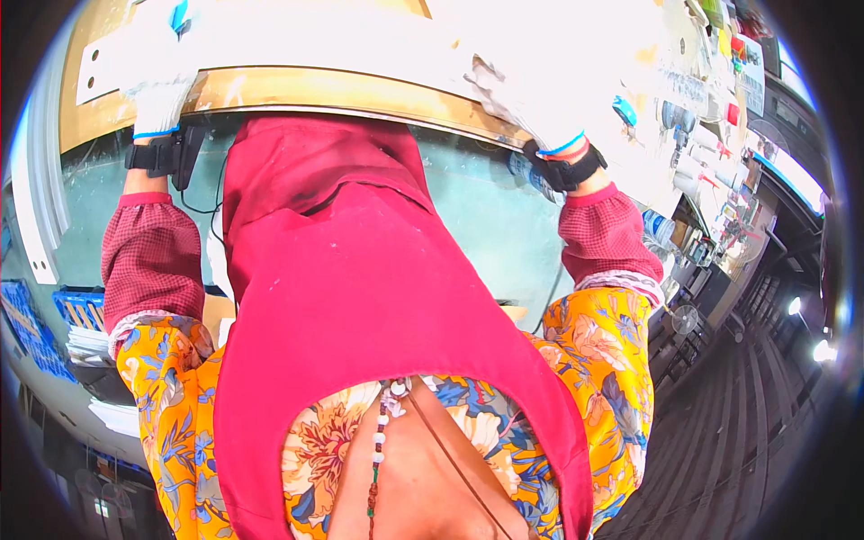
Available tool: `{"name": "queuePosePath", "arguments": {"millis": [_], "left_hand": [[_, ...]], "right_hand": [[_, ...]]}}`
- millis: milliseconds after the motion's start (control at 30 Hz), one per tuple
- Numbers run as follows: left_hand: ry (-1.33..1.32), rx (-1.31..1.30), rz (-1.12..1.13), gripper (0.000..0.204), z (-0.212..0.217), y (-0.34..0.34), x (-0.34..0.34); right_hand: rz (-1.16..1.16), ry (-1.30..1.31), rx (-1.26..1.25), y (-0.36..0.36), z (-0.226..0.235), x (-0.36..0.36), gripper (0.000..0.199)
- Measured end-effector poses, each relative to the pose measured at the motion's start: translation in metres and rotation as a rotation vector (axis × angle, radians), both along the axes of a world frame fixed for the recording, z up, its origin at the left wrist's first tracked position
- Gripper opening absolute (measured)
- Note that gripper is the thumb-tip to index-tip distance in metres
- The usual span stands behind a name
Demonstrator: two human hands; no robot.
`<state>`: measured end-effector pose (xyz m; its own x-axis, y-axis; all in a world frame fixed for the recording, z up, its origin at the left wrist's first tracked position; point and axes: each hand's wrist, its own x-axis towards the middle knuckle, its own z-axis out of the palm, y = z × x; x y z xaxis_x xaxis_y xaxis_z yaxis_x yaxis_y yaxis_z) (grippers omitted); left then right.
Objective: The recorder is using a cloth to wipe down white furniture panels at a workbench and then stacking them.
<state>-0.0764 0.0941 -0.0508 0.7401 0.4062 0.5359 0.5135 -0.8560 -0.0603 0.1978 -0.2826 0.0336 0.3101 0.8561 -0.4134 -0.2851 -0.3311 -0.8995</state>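
Observation:
A long white panel (pixel 297 40) with small holes at its left end lies across a wooden workbench (pixel 342 94) at the top of the view. My left hand (pixel 160 99), in a white glove with a black wrist strap, grips the panel's near edge at the left. My right hand (pixel 531 99), also gloved and strapped, closes on the panel's near edge at the right, its fingers curled. Glare washes out much of the panel and the right glove. My red apron (pixel 360 297) and flowered sleeves fill the middle of the view.
Bottles, tubes and small containers (pixel 711 99) crowd shelves at the right. A white bar (pixel 36 189) stands at the left above blue crates (pixel 40 333). A small fan (pixel 686 319) sits low on the right. Green floor (pixel 486 216) shows under the bench.

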Motion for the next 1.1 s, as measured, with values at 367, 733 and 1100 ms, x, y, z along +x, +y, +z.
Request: {"name": "queuePosePath", "arguments": {"millis": [367,733,1100], "left_hand": [[-0.316,-0.580,-0.008,0.012,-0.003,-0.013,0.014],[-0.340,-0.667,-0.033,0.007,0.077,-0.054,0.046],[-0.295,-0.477,0.056,0.011,0.077,-0.056,0.033]], "right_hand": [[1.076,-2.275,-0.154,-0.007,0.040,0.001,0.043],[0.923,-1.999,-0.219,-0.031,0.044,0.017,0.032],[0.409,-1.372,0.174,-0.015,0.008,0.017,0.033]]}}
